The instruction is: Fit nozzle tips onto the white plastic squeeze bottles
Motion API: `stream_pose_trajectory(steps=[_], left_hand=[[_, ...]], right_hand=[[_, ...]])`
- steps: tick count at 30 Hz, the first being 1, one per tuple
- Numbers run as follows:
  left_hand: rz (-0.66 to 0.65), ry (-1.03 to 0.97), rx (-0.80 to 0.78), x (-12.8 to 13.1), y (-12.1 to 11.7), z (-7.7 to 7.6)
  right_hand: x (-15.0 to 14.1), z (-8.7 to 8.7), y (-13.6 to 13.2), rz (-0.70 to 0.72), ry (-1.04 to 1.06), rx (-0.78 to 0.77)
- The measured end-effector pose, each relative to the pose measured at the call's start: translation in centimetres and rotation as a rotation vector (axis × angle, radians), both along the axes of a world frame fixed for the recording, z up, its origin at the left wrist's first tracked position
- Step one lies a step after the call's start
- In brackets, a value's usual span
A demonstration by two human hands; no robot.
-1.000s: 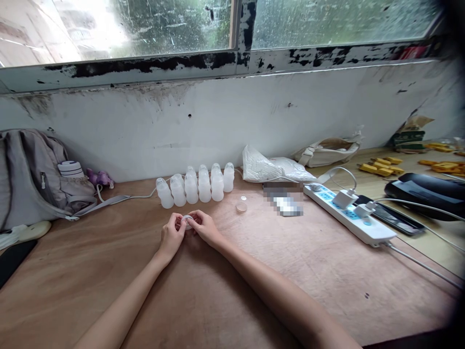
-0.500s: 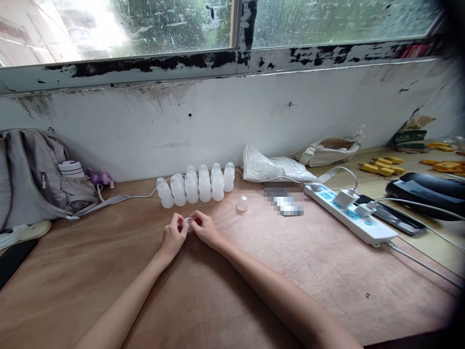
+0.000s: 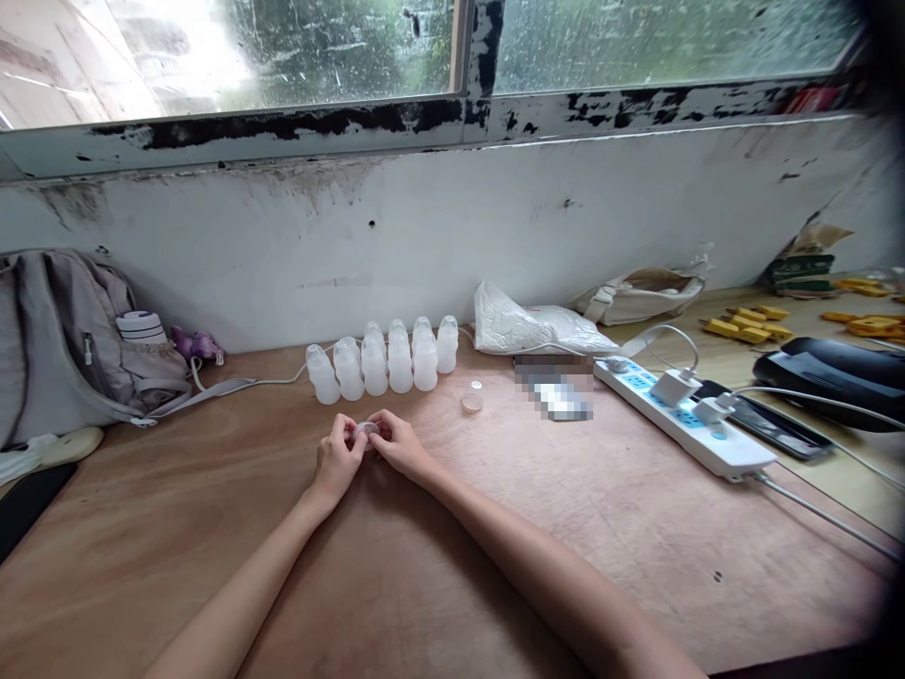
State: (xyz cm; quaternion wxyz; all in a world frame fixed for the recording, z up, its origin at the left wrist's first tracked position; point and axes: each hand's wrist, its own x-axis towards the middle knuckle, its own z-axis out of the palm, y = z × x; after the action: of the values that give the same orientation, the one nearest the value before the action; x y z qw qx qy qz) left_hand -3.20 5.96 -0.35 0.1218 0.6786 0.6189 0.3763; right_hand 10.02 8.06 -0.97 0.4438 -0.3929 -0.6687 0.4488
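Note:
A small clear round plastic piece (image 3: 367, 430), perhaps a lid or a shallow case, is pinched at both sides between my hands. My left hand (image 3: 337, 457) grips its left edge with thumb and fingers. At the right edge, my right hand (image 3: 397, 445) holds it the same way. The fingers cover part of it, and I cannot make out its details. Just behind my hands stand several frosted white plastic bottles (image 3: 374, 366) with clear domed tops, upright and close together. To the right, a clear round case (image 3: 472, 400) lies on the wooden table (image 3: 495, 509).
A white plastic bag (image 3: 505, 321) lies against the wall. On the right is a white power strip (image 3: 679, 420) with chargers and cables, beside a dark phone (image 3: 770, 424). A blurred-out item (image 3: 558, 391) lies left of the strip. A grey backpack (image 3: 57, 339) stands at left.
My hands keep their place and their hold on the clear round piece, which looks slightly turned between the fingers. The whole view has shifted very slightly.

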Motion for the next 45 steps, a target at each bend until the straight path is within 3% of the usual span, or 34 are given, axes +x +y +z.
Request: stream_pose_trajectory(steps=[32,45], left_hand=[[-0.101,-0.135,-0.046,-0.15,0.23,0.11],[-0.157,-0.214,-0.082,-0.26,0.54,-0.03]], right_hand=[[0.04,-0.15,0.21,0.023,0.036,-0.018],[-0.11,-0.35,0.04,-0.077,0.052,0.002]])
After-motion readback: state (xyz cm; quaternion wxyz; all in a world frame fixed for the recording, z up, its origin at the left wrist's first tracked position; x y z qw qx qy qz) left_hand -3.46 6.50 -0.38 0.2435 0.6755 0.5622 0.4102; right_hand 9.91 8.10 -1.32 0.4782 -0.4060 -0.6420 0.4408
